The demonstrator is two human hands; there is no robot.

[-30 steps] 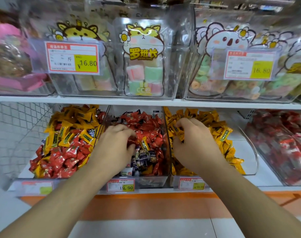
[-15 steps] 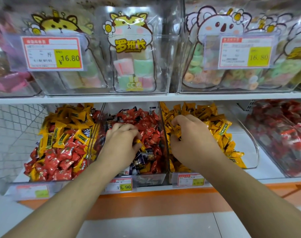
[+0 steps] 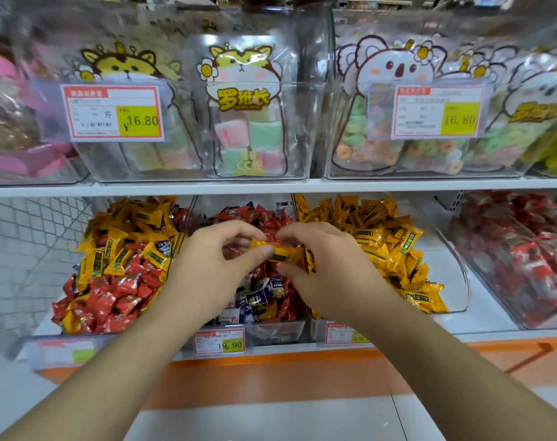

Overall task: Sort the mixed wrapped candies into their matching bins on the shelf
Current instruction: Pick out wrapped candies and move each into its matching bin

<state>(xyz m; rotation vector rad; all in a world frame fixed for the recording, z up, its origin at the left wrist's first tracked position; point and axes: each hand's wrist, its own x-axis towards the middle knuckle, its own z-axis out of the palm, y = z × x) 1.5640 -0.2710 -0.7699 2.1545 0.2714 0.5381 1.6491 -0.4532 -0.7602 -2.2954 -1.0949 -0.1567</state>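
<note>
Since the earlier frame both hands have been drawn together above the middle bin [image 3: 272, 327]. Left of it, a mixed red-and-yellow bin [image 3: 111, 268] is seen. One yellow candy [image 3: 278, 252] is pinched by the left hand [image 3: 213, 268] and right hand [image 3: 331, 268]. A transfer into the yellow bin [image 3: 458, 281], right of the middle bin, seems called for next.

Both hands meet over the middle bin [image 3: 280, 329], the left hand [image 3: 213, 265] and right hand [image 3: 331, 268] pinching one candy [image 3: 278, 252] between them. Heaped bins sit to either side; the upper shelf [image 3: 270, 186] carries bagged sweets.
</note>
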